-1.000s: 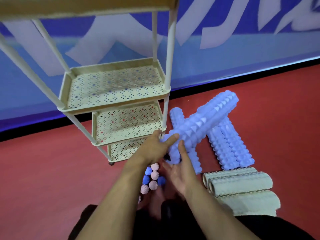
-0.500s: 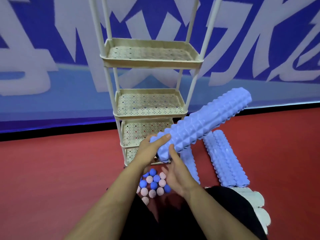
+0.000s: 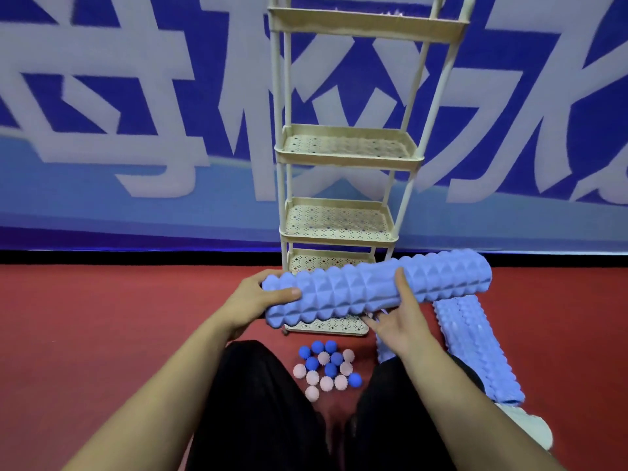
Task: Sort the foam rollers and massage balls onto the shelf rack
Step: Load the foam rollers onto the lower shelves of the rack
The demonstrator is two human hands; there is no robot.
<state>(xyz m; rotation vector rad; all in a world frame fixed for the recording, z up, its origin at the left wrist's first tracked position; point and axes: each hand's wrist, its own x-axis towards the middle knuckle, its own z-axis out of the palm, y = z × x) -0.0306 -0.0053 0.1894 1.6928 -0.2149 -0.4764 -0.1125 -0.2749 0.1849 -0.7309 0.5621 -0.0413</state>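
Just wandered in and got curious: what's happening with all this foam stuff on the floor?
A person is holding a long blue foam roller level in front of a cream shelf rack, left hand gripping one end, right hand at its middle. Its shelves look bare. Massage balls and another blue roller lie on the floor.

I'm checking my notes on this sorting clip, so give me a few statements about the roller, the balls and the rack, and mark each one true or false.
1. Both hands are on the blue foam roller, held roughly level in front of the shelf rack. True: left hand grips its end, right hand supports its middle.
2. The massage balls are already on a shelf. False: they lie on the red floor between the person's legs.
3. The visible shelves hold nothing. True.
4. All the balls are blue. False: some are pink.
5. Another blue roller lies on the floor to the right. True.
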